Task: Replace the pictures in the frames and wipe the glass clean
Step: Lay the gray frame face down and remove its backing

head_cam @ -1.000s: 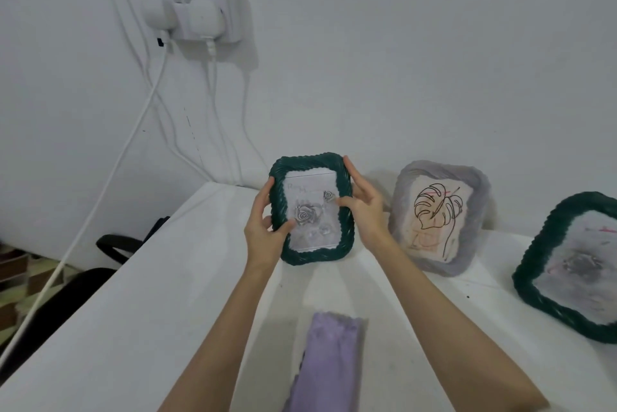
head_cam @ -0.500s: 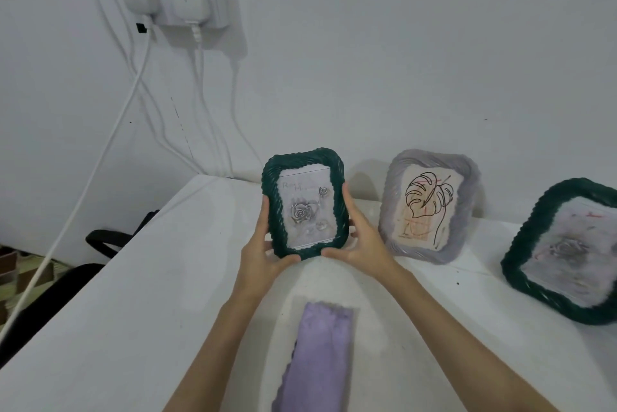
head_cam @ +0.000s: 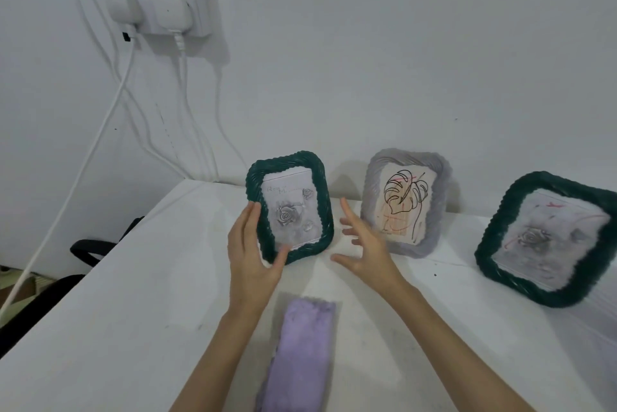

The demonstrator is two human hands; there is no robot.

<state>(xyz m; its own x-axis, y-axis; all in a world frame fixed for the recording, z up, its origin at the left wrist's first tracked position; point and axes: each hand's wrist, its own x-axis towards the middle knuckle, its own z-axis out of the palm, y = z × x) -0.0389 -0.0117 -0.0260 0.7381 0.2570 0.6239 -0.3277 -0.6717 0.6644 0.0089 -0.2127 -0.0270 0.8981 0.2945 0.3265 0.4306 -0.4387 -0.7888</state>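
Observation:
A dark green frame [head_cam: 289, 208] with a grey rose picture stands upright on the white table [head_cam: 133, 294] near the wall. My left hand [head_cam: 252, 258] touches its left edge and lower corner with straight fingers and thumb. My right hand [head_cam: 364, 244] hovers just right of the frame, fingers spread, apart from it. A grey frame [head_cam: 405, 203] with a leaf line drawing leans against the wall to the right. A second green frame [head_cam: 547, 244] with a smudged rose picture stands at the far right. A folded purple cloth [head_cam: 300, 355] lies on the table between my forearms.
A wall socket [head_cam: 157, 1] with two white plugs hangs at the upper left, and white cables [head_cam: 100, 131] run down past the table's left edge. A black chair [head_cam: 90, 248] sits below the table's left side.
The green rose frame has been set down upright on the table. My right hand has let go and pulled away to the right; my left hand has loosened to a light touch.

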